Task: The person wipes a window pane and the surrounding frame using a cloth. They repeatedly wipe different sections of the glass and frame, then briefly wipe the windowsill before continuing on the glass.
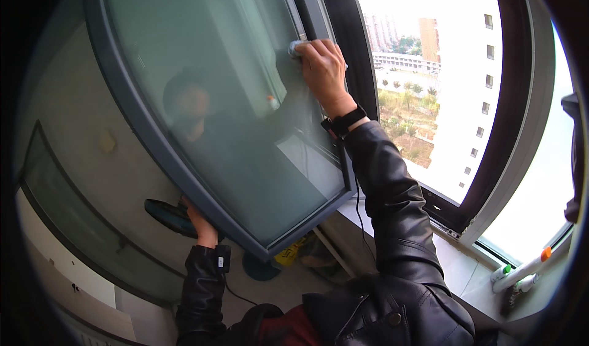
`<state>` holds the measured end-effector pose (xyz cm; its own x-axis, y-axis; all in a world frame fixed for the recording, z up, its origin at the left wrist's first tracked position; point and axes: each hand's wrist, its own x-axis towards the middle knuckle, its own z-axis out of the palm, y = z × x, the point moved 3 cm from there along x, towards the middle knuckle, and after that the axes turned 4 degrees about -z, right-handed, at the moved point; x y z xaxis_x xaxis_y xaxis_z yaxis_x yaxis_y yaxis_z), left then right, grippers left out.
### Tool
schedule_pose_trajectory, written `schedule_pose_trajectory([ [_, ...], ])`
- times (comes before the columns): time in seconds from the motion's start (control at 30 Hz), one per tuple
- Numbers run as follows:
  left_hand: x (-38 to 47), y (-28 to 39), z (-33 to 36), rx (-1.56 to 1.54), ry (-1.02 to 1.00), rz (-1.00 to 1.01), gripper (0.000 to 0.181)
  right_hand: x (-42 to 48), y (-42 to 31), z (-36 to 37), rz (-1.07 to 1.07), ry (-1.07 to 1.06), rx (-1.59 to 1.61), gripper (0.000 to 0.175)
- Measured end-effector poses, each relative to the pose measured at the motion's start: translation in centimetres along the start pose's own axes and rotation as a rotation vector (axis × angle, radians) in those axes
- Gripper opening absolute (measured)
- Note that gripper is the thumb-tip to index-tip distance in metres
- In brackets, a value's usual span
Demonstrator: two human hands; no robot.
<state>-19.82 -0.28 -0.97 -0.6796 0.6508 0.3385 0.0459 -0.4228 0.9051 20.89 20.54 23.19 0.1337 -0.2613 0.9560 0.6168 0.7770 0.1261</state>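
An open window sash (271,249) with a dark grey frame stands tilted across the middle of the view. Its glass pane (239,175) carries a dim reflection of a person. At the pane's right edge, my right hand (322,67) grips a crumpled light-blue cloth (294,49) against the glass beside the frame. Lower down, my left hand (201,224) is at the sash's lower left edge, its fingers partly hidden behind the frame. A dark teal oval object (168,214) appears by those fingers; whether I hold it cannot be told.
The open window frame (453,162) at right looks out from high up onto buildings and trees. Several white tubes with coloured caps (522,270) stand on the pale sill (464,272). A thin black cable (361,217) hangs by my right arm. Below the sash is a yellow bag (291,252).
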Motion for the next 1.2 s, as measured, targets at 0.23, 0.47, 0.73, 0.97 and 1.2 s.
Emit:
schedule_pose_trajectory([
  [0.23,-0.1,0.2,0.5,0.054,-0.046,0.036,0.060,13.4,2.9,4.3,-0.157,0.032,0.048,0.004],
  [0.47,-1.3,1.4,1.6,0.010,0.039,0.025,0.044,9.8,2.4,3.4,-0.169,-0.009,0.049,0.010],
  [0.73,-1.0,0.9,1.0,0.054,0.027,0.028,0.033,-5.0,-1.3,-2.8,-0.091,-0.154,0.142,0.021],
  [0.97,-0.3,0.5,0.4,0.151,0.064,0.149,0.033,-17.8,-5.3,-7.7,0.049,-0.280,0.217,0.025],
  [1.2,-0.7,0.4,0.5,0.004,0.031,0.093,0.038,-14.3,-4.6,-6.3,0.004,-0.253,0.309,0.027],
])
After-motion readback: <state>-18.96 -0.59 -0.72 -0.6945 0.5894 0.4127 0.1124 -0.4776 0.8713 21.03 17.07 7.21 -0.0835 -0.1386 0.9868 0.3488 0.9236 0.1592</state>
